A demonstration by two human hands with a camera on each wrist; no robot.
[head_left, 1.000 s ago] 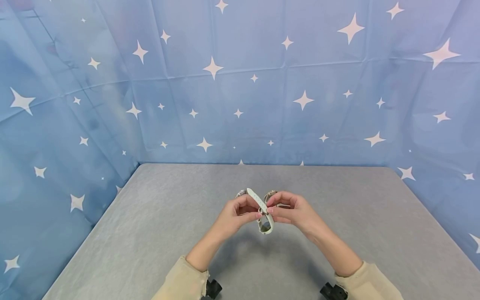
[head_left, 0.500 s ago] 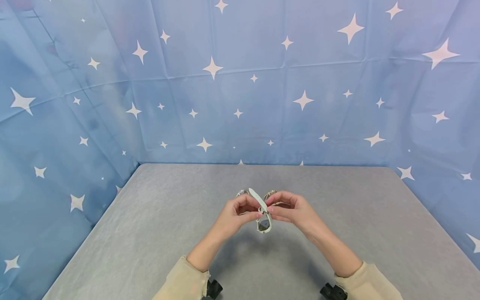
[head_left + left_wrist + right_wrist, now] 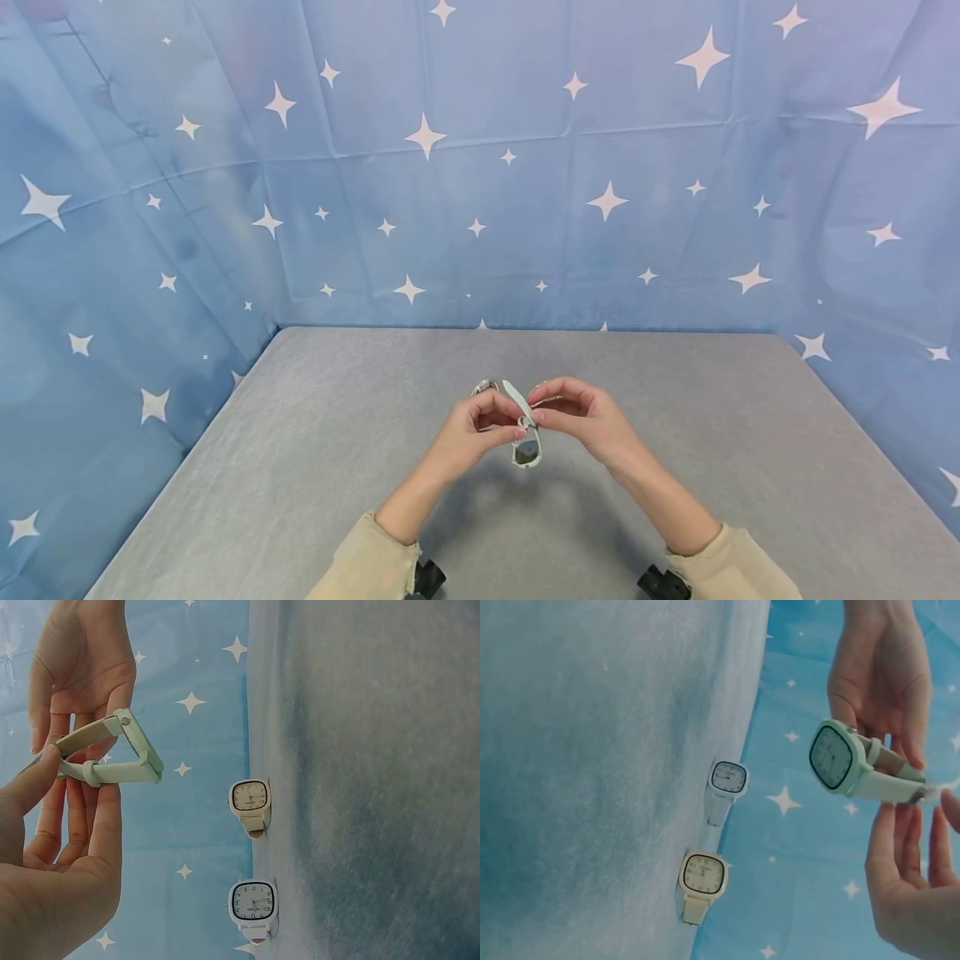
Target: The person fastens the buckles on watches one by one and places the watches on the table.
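Note:
Above the table, both hands hold a pale green wristwatch [image 3: 527, 452] with a squarish case. Its strap is bent into a loop, and the case hangs towards the person. My left hand [image 3: 476, 429] pinches the strap by the keeper between thumb and fingers. From the other side, my right hand [image 3: 583, 419] pinches the strap near its free end. The dial [image 3: 831, 757] faces the right wrist camera. In the left wrist view a strap keeper [image 3: 91, 773] sits around the band. Fingers partly cover the buckle area.
Two more wristwatches stand on the grey table [image 3: 300, 467] beyond the hands: a white one [image 3: 253, 900] on the left and a cream one [image 3: 703, 876] on the right. The right hand nearly hides the cream one in the head view. A blue star-patterned curtain [image 3: 525, 192] borders the table.
The free strap end has tilted more upright and looks shorter. The green case has swung slightly left, turning more towards the head camera. My right hand has shifted slightly, covering more of the cream watch.

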